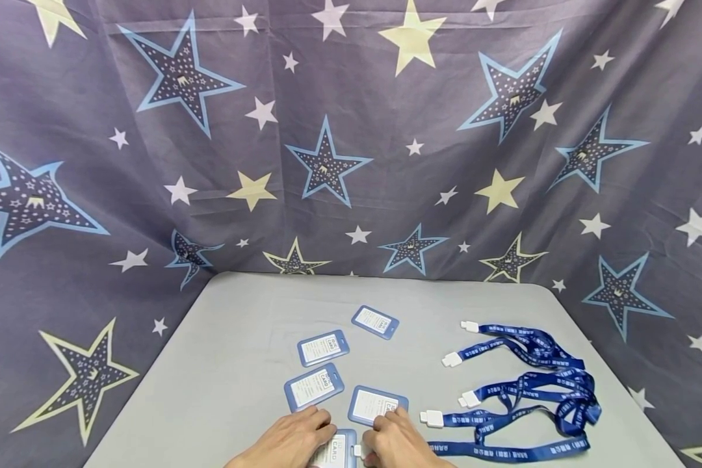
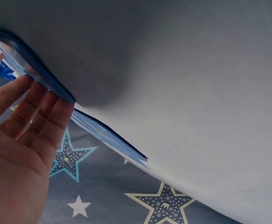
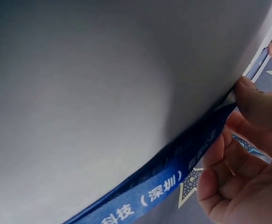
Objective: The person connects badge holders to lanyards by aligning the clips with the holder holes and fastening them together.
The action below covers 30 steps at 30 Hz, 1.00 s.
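So the ID card holder (image 1: 335, 450) in play sits at the 6 o'clock side of the grey surface (image 1: 240, 351), right up by the person. Left hand (image 1: 292, 439) has it between thumb and fingers, I'd guess to stop it skating about while something meets its slot end.

That something is the white clip (image 1: 359, 450) at the holder's 3 o'clock. Right hand (image 1: 400, 442) is pinching it, thumb on top, with the printed blue lanyard (image 1: 503, 452) trailing off toward 3 o'clock. Pinching that close to the tip probably gives better aim than holding the floppy strap. Can't tell if the clip is actually through the slot; fingers are in the way.

Going outward: another blue-framed holder (image 1: 379, 403) lies at about 1 o'clock, partly under the right hand's outline, can't say if touched. Three spare holders (image 1: 314, 387) sit flat between 11 and 1 o'clock, slot ends facing roughly right.

The four loose lanyards (image 1: 561, 396) are heaped toward 2 o'clock, clips pointing at 9. Seems handy: clip ends and slot ends face each other, and the straps bunch out of the way.

Behind it all, at 12, a star-print curtain (image 1: 357, 214).
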Motion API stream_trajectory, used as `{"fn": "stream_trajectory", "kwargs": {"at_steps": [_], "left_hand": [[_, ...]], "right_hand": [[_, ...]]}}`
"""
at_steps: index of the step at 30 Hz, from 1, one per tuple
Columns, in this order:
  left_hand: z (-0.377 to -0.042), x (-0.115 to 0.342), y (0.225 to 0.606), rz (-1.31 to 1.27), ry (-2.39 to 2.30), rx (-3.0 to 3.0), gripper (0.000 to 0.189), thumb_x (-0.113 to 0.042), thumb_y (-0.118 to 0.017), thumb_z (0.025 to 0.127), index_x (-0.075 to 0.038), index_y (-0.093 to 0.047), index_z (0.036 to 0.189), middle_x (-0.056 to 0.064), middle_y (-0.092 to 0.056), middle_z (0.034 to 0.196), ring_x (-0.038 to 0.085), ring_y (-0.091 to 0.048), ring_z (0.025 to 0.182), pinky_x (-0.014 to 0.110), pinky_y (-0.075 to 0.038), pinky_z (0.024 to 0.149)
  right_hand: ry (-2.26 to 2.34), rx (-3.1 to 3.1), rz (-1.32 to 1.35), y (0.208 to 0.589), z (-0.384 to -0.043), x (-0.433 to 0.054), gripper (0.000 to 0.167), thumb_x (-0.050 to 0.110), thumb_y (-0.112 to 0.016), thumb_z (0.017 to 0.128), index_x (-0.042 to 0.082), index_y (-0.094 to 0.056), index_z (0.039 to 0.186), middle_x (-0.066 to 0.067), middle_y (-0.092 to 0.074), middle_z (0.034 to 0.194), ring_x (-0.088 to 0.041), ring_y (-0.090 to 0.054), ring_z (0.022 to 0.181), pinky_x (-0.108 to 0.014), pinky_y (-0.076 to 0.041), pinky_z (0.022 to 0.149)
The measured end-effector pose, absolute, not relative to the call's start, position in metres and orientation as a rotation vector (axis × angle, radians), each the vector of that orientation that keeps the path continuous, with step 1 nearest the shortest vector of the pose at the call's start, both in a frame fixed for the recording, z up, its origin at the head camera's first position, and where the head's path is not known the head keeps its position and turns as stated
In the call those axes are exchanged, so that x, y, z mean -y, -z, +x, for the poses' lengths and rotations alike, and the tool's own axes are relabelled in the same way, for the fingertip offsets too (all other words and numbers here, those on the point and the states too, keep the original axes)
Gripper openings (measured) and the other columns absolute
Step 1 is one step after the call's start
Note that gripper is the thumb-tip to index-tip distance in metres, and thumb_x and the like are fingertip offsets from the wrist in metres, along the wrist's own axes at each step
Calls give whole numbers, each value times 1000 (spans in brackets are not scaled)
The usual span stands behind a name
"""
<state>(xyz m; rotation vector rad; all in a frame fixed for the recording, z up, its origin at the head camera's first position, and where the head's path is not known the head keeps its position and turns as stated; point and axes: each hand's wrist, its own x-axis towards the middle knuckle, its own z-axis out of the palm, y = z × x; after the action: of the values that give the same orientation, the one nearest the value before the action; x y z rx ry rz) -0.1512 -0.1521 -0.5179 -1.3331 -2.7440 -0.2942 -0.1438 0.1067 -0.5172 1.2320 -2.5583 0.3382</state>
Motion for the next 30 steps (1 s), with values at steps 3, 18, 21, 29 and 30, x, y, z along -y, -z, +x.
{"fn": "stream_trajectory", "kwargs": {"at_steps": [3,18,21,29,30], "left_hand": [[-151,152,518,-1327,291,2748,79,-84,-58,81,-15,-71,119,-15,-56,100,1,-44,85,20,-48,73],[-151,150,517,-1333,255,2729,71,-78,-60,85,-15,-71,117,-14,-55,98,1,-42,84,18,-44,69],[-152,149,517,-1339,251,2716,67,-75,-63,86,-15,-71,116,-14,-55,98,1,-43,84,18,-44,69],[-152,149,516,-1345,241,2717,64,-73,-63,87,-16,-71,115,-15,-54,96,1,-42,82,18,-42,67],[-152,149,516,-1346,238,2718,65,-74,-62,87,-16,-71,115,-15,-54,96,1,-42,82,18,-42,67]], "right_hand": [[-339,2582,1232,517,-143,-106,16,25,-86,71,24,-70,71,18,-47,67,1,-37,65,-20,-24,64],[-321,2608,1217,516,-142,-105,16,23,-85,74,24,-69,72,16,-48,68,0,-38,66,-20,-24,63],[-320,2596,1223,517,-142,-105,16,23,-85,75,23,-70,73,16,-48,68,0,-39,66,-20,-24,64],[-291,2583,1208,519,-141,-104,17,26,-86,75,22,-70,74,15,-48,68,-1,-38,66,-21,-24,65],[-286,2584,1209,519,-141,-104,16,27,-86,75,21,-71,75,15,-48,68,-1,-38,66,-21,-24,65]]}}
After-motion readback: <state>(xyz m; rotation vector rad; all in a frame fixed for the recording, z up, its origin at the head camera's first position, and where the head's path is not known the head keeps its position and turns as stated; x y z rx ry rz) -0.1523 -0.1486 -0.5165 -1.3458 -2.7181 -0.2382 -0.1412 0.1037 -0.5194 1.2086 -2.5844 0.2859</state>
